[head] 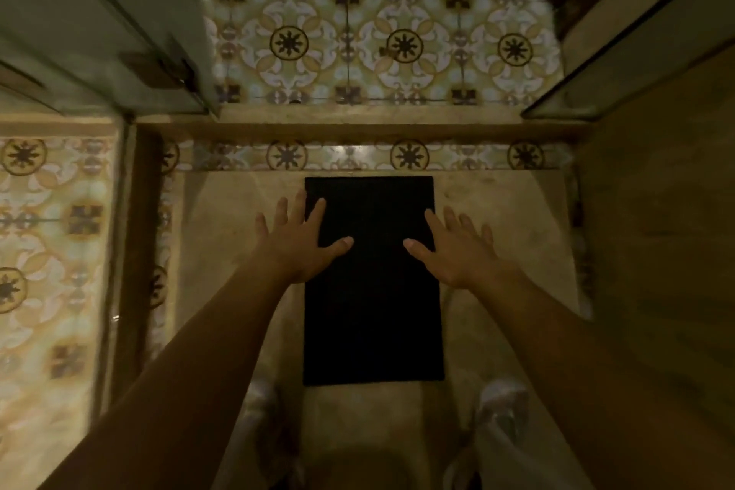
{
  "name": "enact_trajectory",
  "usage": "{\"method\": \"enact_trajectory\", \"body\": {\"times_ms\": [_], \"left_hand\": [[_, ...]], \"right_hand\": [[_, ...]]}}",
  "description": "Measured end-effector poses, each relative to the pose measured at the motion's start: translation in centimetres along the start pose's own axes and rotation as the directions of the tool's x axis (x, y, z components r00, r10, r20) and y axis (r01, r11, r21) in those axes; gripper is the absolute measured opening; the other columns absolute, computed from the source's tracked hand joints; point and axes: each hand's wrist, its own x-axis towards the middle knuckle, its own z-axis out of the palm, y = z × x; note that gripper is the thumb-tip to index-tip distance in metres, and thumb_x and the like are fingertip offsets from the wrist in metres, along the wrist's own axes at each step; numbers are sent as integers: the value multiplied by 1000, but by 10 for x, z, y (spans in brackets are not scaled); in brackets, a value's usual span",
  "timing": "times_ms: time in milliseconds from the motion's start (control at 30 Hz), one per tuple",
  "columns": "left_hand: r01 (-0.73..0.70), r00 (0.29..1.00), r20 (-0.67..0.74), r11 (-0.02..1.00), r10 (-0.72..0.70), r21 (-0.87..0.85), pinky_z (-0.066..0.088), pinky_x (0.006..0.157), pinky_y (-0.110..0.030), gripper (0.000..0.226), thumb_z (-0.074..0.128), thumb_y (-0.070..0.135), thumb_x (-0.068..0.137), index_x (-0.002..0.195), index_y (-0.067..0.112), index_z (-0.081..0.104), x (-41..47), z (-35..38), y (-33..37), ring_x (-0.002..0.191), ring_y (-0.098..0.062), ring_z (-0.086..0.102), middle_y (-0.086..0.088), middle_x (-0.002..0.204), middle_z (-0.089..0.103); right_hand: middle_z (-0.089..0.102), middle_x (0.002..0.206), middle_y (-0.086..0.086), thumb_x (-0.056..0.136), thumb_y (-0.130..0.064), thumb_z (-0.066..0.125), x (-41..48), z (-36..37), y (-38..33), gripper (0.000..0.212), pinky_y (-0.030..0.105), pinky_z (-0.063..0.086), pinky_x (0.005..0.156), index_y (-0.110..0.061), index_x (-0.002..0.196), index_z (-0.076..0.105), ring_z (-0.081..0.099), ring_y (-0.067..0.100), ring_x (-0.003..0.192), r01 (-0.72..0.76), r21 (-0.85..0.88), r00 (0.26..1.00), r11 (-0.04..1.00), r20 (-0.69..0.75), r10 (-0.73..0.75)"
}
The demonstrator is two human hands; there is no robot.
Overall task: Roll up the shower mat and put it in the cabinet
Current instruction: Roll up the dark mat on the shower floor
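A black rectangular shower mat (pixel 374 310) lies flat and unrolled on the beige shower floor, its long side running away from me. My left hand (pixel 296 241) hovers over the mat's far left edge, palm down, fingers spread. My right hand (pixel 457 247) is over the far right edge, also spread and empty. Whether the palms touch the mat I cannot tell. No cabinet is in view.
A raised stone threshold (pixel 358 123) crosses beyond the mat, with patterned floor tiles (pixel 378 32) past it. A glass shower door (pixel 119 32) with a hinge stands at the left, a glass panel (pixel 636 64) at the right. My feet in light slippers (pixel 501 410) flank the mat's near end.
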Motion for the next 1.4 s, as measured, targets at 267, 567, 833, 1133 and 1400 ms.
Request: {"method": "enact_trajectory", "body": {"times_ms": [267, 567, 833, 1133, 1400], "left_hand": [[-15, 987, -156, 996, 29, 90, 1, 117, -60, 92, 31, 76, 85, 154, 25, -1, 172, 82, -18, 149, -26, -11, -4, 163, -14], [-99, 921, -353, 977, 162, 192, 14, 118, -49, 70, 36, 54, 96, 154, 20, 14, 208, 98, -43, 148, -22, 14, -3, 162, 18], [-233, 826, -487, 959, 283, 162, 52, 70, -34, 19, 59, 30, 92, 102, 24, 74, 199, 50, -39, 86, -21, 65, 0, 96, 71], [-169, 946, -252, 974, 203, 153, 51, 73, -33, 22, 78, 32, 76, 94, 25, 67, 205, 53, -34, 90, -18, 60, 3, 95, 64], [-208, 926, -281, 962, 253, 178, 44, 74, -27, 28, 71, 28, 83, 110, 21, 64, 210, 70, -35, 96, -20, 58, -2, 112, 55]], "right_hand": [[2, 162, 9, 97, -56, 31, 185, 58, 37, 73, 55, 9, 115, -18, 154, 5, 2, 28, 147, 153, -97, 963, 983, -207, -170], [58, 130, 10, 88, -17, 53, 235, 65, 43, 44, 42, 31, 103, -10, 132, 49, 52, 26, 118, 277, -288, 786, 917, -481, -389], [72, 92, 3, 87, -23, 62, 223, 22, 46, 16, 32, 52, 76, -24, 97, 75, 64, 23, 89, 376, -150, 818, 914, -410, -403], [57, 90, -4, 71, -27, 83, 226, 39, 49, 29, 26, 39, 66, -24, 90, 62, 57, 18, 88, 352, -119, 867, 929, -332, -371], [62, 104, 5, 78, -28, 74, 230, 43, 46, 25, 31, 47, 74, -20, 101, 67, 59, 24, 96, 323, -180, 861, 929, -351, -368]]}}
